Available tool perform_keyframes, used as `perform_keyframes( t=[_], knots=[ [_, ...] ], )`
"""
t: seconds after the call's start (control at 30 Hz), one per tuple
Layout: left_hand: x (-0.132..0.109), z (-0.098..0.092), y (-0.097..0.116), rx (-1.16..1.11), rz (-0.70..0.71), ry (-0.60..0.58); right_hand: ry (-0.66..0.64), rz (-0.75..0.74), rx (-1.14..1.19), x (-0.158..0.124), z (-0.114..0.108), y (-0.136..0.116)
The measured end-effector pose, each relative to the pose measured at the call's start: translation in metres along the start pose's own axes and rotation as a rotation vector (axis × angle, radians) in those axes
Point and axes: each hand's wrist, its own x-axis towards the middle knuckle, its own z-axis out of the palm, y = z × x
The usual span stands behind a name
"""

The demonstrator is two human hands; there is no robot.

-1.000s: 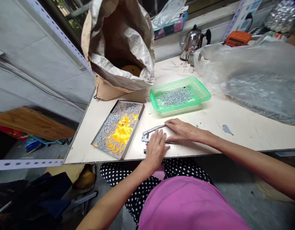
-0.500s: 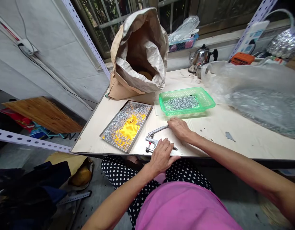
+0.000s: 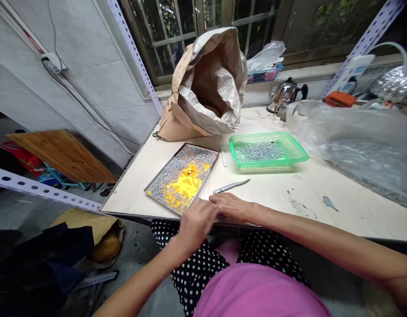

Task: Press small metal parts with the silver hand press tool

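Silver hand pliers lie on the table near its front edge; one handle shows, while the rest is hidden by my hands. My right hand is closed over the pliers' near part, palm down. Beside it, at the corner of a shallow tray, my left hand is raised and smeared by motion, so its fingers do not read clearly. The shallow metal-rimmed tray holds many small silver metal pins spread over a yellow bottom. A green plastic basket behind the pliers contains more such pins.
A large open paper sack stands at the back left. Behind the basket is a metal kettle. A big clear plastic bag covers the right side. Grey scraps lie on the table.
My right hand has moved from the handle's end towards the near part of the pliers. My left hand has lifted and shifted left, towards the tray. The view has tilted slightly upwards.
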Motion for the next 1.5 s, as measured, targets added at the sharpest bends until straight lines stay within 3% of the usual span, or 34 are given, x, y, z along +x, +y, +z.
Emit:
perform_keyframes(
  t=[0.1,0.2,0.37,0.5,0.63,0.77,0.87,0.97,1.07,1.17,1.33,1.5],
  knots=[
    [0.017,-0.008,-0.055,0.125,-0.338,-0.037,0.028,-0.024,-0.023,0.004,0.004,-0.003],
    [0.036,0.0,-0.093,0.124,-0.552,-0.164,0.153,-0.032,0.125,0.003,0.009,-0.003],
    [0.063,0.017,-0.106,0.05,-0.684,-0.321,0.532,0.08,0.447,-0.002,0.015,-0.005],
    [0.075,0.019,-0.105,0.055,-0.658,-0.412,0.84,0.146,0.282,-0.017,-0.022,0.0],
    [0.076,0.02,-0.114,0.112,-0.556,-0.475,1.051,0.398,0.002,-0.045,-0.081,0.034],
    [0.072,0.026,-0.132,0.052,-0.483,-0.472,0.904,0.765,-0.147,-0.067,-0.11,0.077],
    [0.076,0.023,-0.138,-0.048,-0.479,-0.439,0.825,0.888,-0.143,-0.074,-0.106,0.079],
    [0.086,0.011,-0.126,-0.155,-0.499,-0.38,0.754,0.778,0.019,-0.077,-0.087,0.048],
    [0.093,-0.001,-0.099,-0.279,-0.542,-0.324,0.607,0.657,0.231,-0.08,-0.056,0.007],
    [0.087,-0.006,-0.067,-0.483,-0.625,-0.338,0.474,0.632,0.346,-0.081,-0.019,-0.022],
    [0.059,-0.001,-0.032,-0.648,-0.763,-0.327,0.4,0.66,0.29,-0.079,0.026,-0.033],
    [0.037,0.019,-0.02,-0.659,-0.902,-0.262,0.411,0.668,0.243,-0.079,0.036,-0.028]
  ],
)
